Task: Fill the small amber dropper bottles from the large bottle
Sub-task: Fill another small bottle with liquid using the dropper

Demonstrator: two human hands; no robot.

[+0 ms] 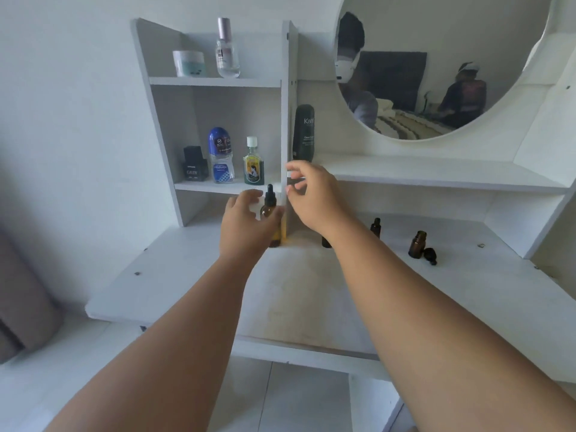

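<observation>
The large amber bottle with a black dropper cap stands at the back of the white desk, against the shelf's upright panel. My left hand is curled around it: fingers lie against its right side, while a gap shows between thumb and glass. My right hand hovers just right of the cap, fingers spread and empty. One capped small amber bottle stands right of my right forearm. Another small bottle is half hidden behind my wrist. An uncapped small bottle stands further right, its black dropper cap lying beside it.
The shelf unit above the desk holds a black jar, a blue roll-on and a green bottle. A dark tube stands on the ledge under the round mirror. The desk's front edge runs across below my forearms.
</observation>
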